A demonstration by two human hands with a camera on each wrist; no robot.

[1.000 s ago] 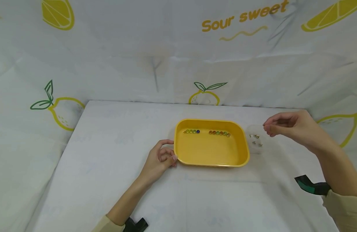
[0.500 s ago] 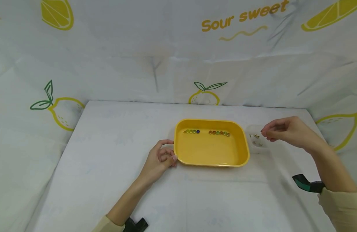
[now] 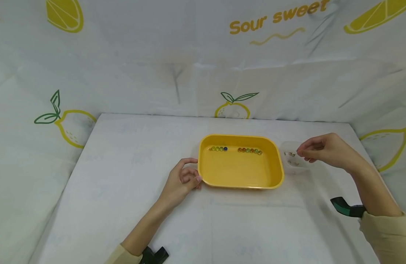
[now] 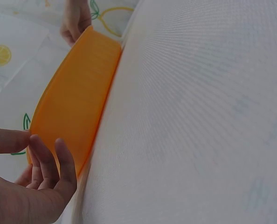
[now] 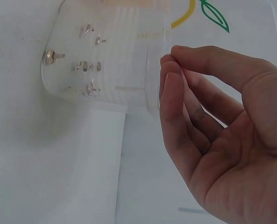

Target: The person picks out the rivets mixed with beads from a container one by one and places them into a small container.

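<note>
A yellow tray (image 3: 240, 176) rests on the white table with two short rows of small round beads (image 3: 217, 149) (image 3: 249, 150) near its far side. At its left end my left hand (image 3: 181, 179) holds the rim, thumb and index finger on it, the other fingers curled against the wall. Right of the tray stands a clear plastic container (image 5: 129, 60). Several small gold screw-like pieces (image 5: 85, 66) lie on its bottom. My right hand (image 3: 328, 151) is at the container's right rim, thumb and index fingertips pinched together. Whether they hold something small I cannot tell.
A white cloth with lemon prints (image 3: 232, 110) hangs behind the table and at both sides. The table's far edge (image 3: 157, 115) runs behind the tray. Black straps or mounts (image 3: 348, 208) sit at both wrists by the beige sleeves.
My right hand has come left and slightly down to the container's rim, most of it in the first half second. My left hand, the tray and the beads stay put.
</note>
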